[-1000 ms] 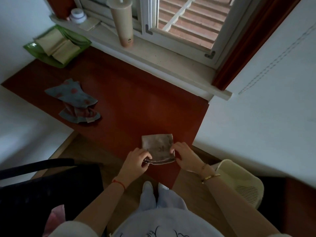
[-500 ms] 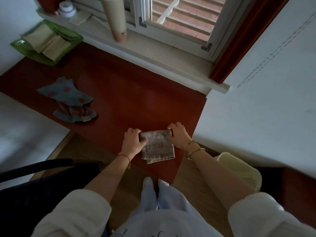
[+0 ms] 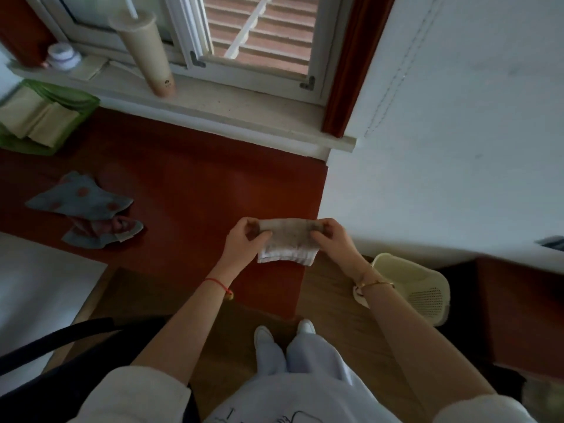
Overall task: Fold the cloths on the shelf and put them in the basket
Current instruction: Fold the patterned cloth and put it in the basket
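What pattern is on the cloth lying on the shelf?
Grey-blue cloth with reddish dots, clearest in the head view.

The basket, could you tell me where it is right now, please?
In the head view the pale basket sits on the floor at lower right, below the white wall and just beyond the right hand gripping the folded cloth.

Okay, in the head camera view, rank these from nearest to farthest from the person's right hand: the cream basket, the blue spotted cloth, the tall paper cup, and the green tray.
From the right hand:
1. Cream basket, just below and to its right, on the floor.
2. Blue spotted cloth, across the shelf on the left.
3. Tall paper cup, up on the windowsill.
4. Green tray, far left corner.
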Demonstrator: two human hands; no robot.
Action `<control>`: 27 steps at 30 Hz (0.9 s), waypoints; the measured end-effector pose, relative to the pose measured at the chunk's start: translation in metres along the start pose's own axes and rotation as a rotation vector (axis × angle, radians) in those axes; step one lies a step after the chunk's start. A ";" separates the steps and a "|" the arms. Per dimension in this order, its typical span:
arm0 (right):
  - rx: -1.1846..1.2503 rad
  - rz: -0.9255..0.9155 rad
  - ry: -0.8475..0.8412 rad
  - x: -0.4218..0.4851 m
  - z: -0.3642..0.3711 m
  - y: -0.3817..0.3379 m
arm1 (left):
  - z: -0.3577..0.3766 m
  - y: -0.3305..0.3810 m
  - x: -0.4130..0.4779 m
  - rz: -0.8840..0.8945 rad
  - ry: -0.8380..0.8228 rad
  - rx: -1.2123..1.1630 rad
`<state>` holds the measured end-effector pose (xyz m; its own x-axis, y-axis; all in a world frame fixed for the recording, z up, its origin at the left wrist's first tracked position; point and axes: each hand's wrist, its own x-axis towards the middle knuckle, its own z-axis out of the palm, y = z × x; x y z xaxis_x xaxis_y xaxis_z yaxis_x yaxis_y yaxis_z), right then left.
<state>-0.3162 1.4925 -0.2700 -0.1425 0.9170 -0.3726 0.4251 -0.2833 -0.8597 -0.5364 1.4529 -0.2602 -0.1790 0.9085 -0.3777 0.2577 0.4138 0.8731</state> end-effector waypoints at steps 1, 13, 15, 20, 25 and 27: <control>0.029 -0.001 0.035 -0.005 -0.014 0.002 | 0.013 0.011 -0.001 0.022 -0.013 -0.014; -0.029 0.068 0.321 -0.069 -0.212 0.098 | 0.245 0.082 -0.020 0.094 -0.206 -0.057; -0.040 0.138 0.292 -0.077 -0.245 0.127 | 0.290 0.082 -0.023 0.047 -0.249 -0.019; -0.044 0.248 0.287 -0.075 -0.306 0.195 | 0.385 0.071 -0.023 0.144 -0.293 0.287; 0.011 0.355 0.272 -0.038 -0.328 0.276 | 0.459 0.035 0.011 0.161 -0.282 0.416; 0.053 0.393 0.276 -0.012 -0.327 0.320 | 0.488 0.006 0.038 0.110 -0.309 0.398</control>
<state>0.1139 1.4827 -0.4266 0.2652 0.7757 -0.5726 0.3519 -0.6308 -0.6916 -0.0779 1.5189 -0.4196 0.1426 0.8981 -0.4161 0.6112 0.2507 0.7507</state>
